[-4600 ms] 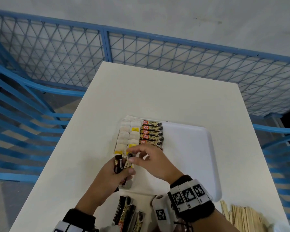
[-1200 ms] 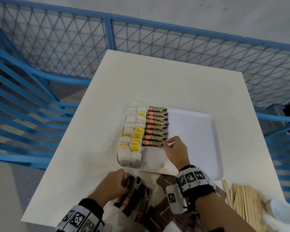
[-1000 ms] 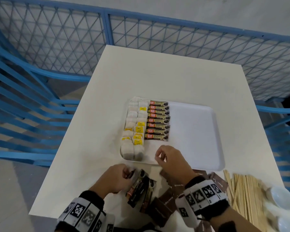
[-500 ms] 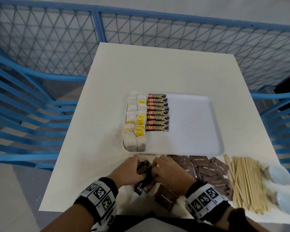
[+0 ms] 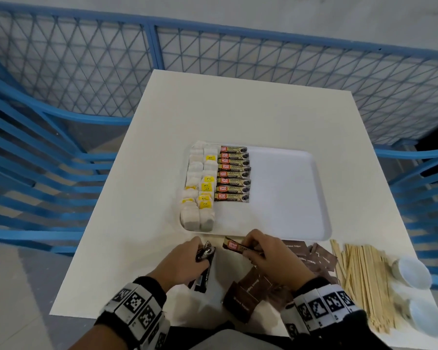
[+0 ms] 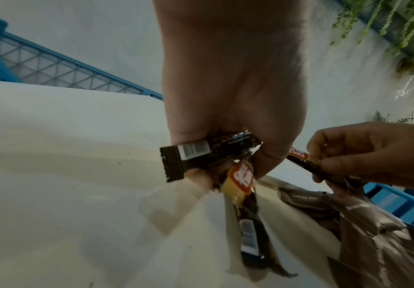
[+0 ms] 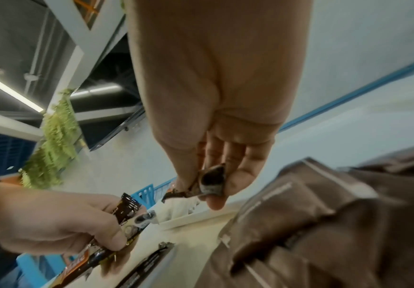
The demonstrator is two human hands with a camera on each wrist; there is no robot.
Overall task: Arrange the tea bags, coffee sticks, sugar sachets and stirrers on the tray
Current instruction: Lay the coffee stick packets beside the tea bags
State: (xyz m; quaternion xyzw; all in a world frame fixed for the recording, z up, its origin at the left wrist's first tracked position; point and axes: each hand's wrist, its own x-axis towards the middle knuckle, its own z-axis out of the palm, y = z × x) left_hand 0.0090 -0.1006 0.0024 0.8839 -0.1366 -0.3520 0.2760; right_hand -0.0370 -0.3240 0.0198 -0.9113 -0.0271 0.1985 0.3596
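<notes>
Holding a small bunch of spare coffee sticks (image 5: 204, 261) just off the tray's (image 5: 288, 198) near edge, the left hand (image 5: 185, 261) has its fingers curled round them; this looks like a reserve kept close so the other hand can draw from it. On the tray's left side stand two files of tea bags (image 5: 199, 188), and right beside them a column of coffee sticks (image 5: 233, 174) lies flat, labels up, each touching the next, so the free place for another is at the near end of that column. The right hand (image 5: 268, 258), also just short of the tray's near edge, pinches a single coffee stick (image 5: 234, 246) between thumb and fingers, probably bound for that place. Right of it, still on the tabletop (image 5: 238, 109) off the tray, lie brown sugar sachets (image 5: 311, 256), then wooden stirrers (image 5: 359, 276), neither yet arranged. Two small white bowls (image 5: 412, 271) sit furthest right.
</notes>
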